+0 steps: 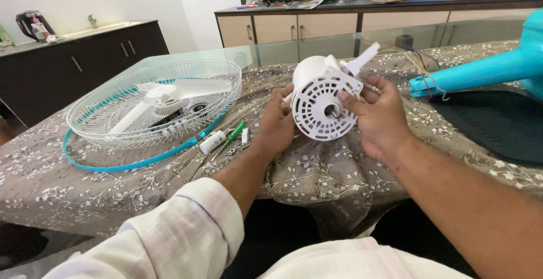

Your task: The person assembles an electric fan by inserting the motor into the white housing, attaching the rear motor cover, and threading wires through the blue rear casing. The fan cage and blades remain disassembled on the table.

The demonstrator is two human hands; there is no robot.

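Hands (328, 123) grip white motor housing (322, 98) — its rear and wiring partly hidden.

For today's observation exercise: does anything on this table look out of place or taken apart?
Yes. A fan lies in pieces: the wire guard with blades rests flat on the cloth, both hands hold the white motor housing, and loose wires trail from the turquoise stand.

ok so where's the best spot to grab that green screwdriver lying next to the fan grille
Probably the green handle end of the screwdriver, coming from above. It lies flat on the tablecloth, slanting up to the right, with the left hand close on its right and a white cylinder and small parts on its left. The fan grille sits further left.
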